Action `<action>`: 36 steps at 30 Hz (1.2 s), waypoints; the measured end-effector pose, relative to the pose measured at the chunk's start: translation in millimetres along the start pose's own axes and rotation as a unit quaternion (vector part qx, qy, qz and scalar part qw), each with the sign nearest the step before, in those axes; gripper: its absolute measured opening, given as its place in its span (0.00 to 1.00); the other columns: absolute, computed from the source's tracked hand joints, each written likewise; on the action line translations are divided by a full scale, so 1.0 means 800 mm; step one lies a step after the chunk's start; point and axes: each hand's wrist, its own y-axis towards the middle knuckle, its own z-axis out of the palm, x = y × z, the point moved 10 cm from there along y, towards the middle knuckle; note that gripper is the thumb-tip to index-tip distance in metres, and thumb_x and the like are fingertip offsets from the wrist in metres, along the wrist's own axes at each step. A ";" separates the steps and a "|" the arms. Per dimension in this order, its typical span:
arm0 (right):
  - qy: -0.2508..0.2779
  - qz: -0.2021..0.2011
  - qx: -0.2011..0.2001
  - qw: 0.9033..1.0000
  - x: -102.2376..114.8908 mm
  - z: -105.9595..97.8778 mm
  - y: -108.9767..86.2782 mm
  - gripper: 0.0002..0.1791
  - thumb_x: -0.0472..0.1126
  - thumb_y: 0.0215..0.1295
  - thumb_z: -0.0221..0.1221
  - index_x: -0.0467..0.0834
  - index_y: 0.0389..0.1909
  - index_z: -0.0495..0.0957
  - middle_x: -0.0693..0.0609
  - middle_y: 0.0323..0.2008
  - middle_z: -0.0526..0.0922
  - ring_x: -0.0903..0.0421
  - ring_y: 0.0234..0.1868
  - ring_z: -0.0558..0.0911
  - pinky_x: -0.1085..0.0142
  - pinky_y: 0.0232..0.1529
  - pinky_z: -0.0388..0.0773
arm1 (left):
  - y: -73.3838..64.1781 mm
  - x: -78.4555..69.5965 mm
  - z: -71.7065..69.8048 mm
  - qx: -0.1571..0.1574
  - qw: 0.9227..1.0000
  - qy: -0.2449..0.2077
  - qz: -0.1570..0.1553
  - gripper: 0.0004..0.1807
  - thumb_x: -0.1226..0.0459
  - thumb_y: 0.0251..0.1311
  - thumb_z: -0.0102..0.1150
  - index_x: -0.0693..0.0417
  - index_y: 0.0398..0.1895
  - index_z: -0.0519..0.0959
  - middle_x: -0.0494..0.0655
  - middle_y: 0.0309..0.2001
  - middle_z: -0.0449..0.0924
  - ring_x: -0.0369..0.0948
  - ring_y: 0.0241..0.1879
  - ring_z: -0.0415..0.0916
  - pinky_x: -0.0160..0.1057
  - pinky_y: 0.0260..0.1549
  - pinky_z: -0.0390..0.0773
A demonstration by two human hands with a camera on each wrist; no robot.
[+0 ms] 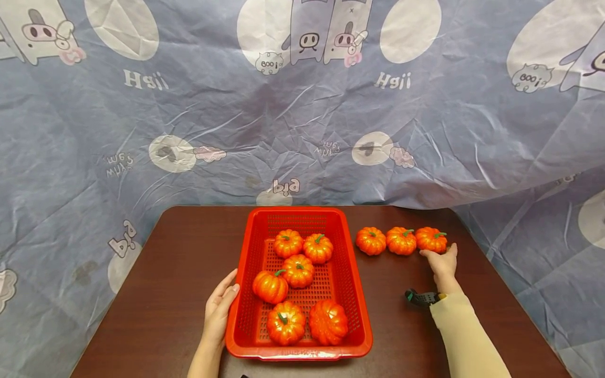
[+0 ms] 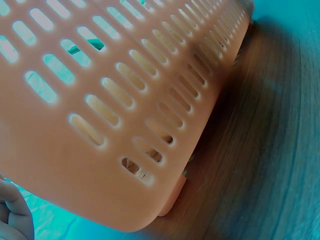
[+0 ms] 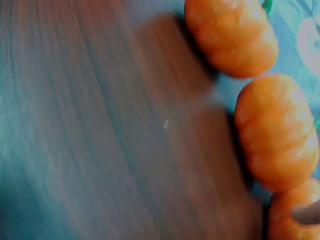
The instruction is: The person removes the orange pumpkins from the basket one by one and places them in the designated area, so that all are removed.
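A red plastic basket [image 1: 304,350] with slotted walls stands on the table, and several small orange pumpkins [image 1: 299,271] lie inside. My left hand [image 1: 218,310] holds its left side, thumb at the rim; in the left wrist view the outer wall [image 2: 100,165] fills much of the picture, with curled fingers [image 2: 15,215] at the lower left. To the right, three more pumpkins form a row. My right hand [image 1: 442,264] grips the rightmost pumpkin [image 1: 430,239], thumb at its front and fingers at its right side. A digit [image 3: 307,213] overlaps this pumpkin [image 3: 285,225] in the right wrist view.
The row's left pumpkin [image 1: 371,241] and middle pumpkin [image 1: 401,241] sit close together near the back edge of the dark brown table [image 1: 189,262]. A printed grey-blue cloth [image 1: 227,126] hangs behind the table. A black strap [image 1: 420,298] is around the right wrist.
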 end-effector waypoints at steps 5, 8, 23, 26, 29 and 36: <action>-0.008 0.015 -0.046 0.999 0.014 -0.012 -0.009 0.55 0.36 0.53 0.61 0.40 0.73 0.34 0.39 0.72 0.43 0.45 0.71 0.46 0.60 0.70 0.42 | 0.000 0.001 -0.001 -0.004 1.000 0.006 -0.003 0.25 0.69 0.69 0.46 0.66 0.67 0.58 0.46 0.37 0.78 0.39 0.35 0.78 0.37 0.33 0.80; -0.007 0.009 -0.057 0.998 0.027 -0.014 -0.012 0.51 0.40 0.56 0.60 0.42 0.73 0.37 0.41 0.73 0.45 0.46 0.71 0.48 0.60 0.70 0.43 | 0.000 0.001 -0.001 -0.005 1.000 0.006 -0.004 0.25 0.69 0.69 0.46 0.66 0.67 0.58 0.46 0.37 0.78 0.39 0.35 0.78 0.37 0.33 0.80; 0.071 -0.081 -0.038 0.993 0.149 0.006 -0.053 0.44 0.40 0.59 0.61 0.45 0.72 0.48 0.50 0.72 0.50 0.59 0.71 0.48 0.67 0.69 0.44 | 0.000 0.001 -0.002 -0.003 1.000 0.003 0.000 0.25 0.69 0.69 0.45 0.67 0.68 0.58 0.47 0.37 0.79 0.39 0.36 0.78 0.37 0.34 0.80; 0.086 -0.104 -0.018 0.991 0.178 0.019 -0.067 0.43 0.39 0.58 0.62 0.45 0.72 0.50 0.51 0.72 0.52 0.60 0.71 0.49 0.68 0.68 0.44 | 0.000 0.001 -0.002 -0.004 1.000 0.005 -0.001 0.25 0.69 0.69 0.45 0.67 0.68 0.58 0.47 0.38 0.79 0.39 0.36 0.78 0.37 0.34 0.80; 0.096 -0.126 0.006 0.987 0.203 0.034 -0.083 0.42 0.39 0.58 0.62 0.45 0.71 0.51 0.50 0.71 0.53 0.61 0.71 0.50 0.68 0.68 0.45 | 0.000 0.000 -0.001 -0.002 1.000 0.005 -0.001 0.25 0.69 0.69 0.45 0.67 0.68 0.58 0.47 0.38 0.79 0.39 0.36 0.78 0.37 0.34 0.80; 0.118 -0.167 0.068 0.977 0.248 0.070 -0.118 0.41 0.36 0.58 0.62 0.41 0.70 0.52 0.46 0.70 0.55 0.58 0.71 0.50 0.69 0.69 0.44 | 0.000 0.001 0.000 -0.001 1.000 0.004 -0.004 0.25 0.69 0.69 0.46 0.66 0.68 0.58 0.47 0.38 0.79 0.40 0.36 0.78 0.37 0.34 0.80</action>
